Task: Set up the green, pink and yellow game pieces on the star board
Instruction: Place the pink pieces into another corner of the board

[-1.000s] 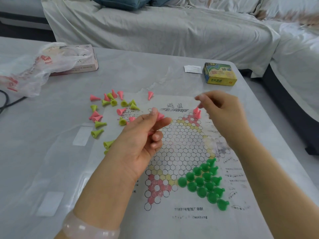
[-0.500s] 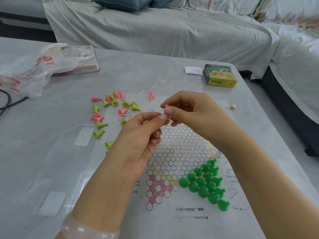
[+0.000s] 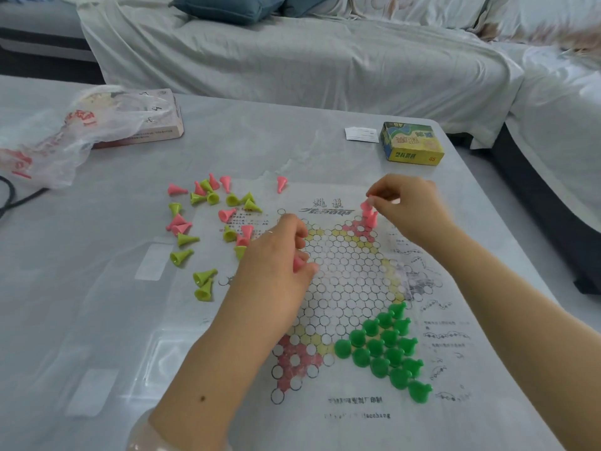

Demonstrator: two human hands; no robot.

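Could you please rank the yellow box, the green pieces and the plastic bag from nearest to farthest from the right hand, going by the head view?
Measured from the right hand:
1. Yellow box, just beyond it, toward the sofa.
2. Green pieces, on the board's near right point.
3. Plastic bag, far across the table's left side.

Green pieces (image 3: pixel 383 349) upright on paper star board (image 3: pixel 344 288); pink, yellow pieces (image 3: pixel 208 222) toppled beside.

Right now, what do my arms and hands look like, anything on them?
Both forearms are bare, no sleeves in view. The left hand has a thin ring on a finger and a pale translucent bangle at the wrist. The right hand shows no jewellery.
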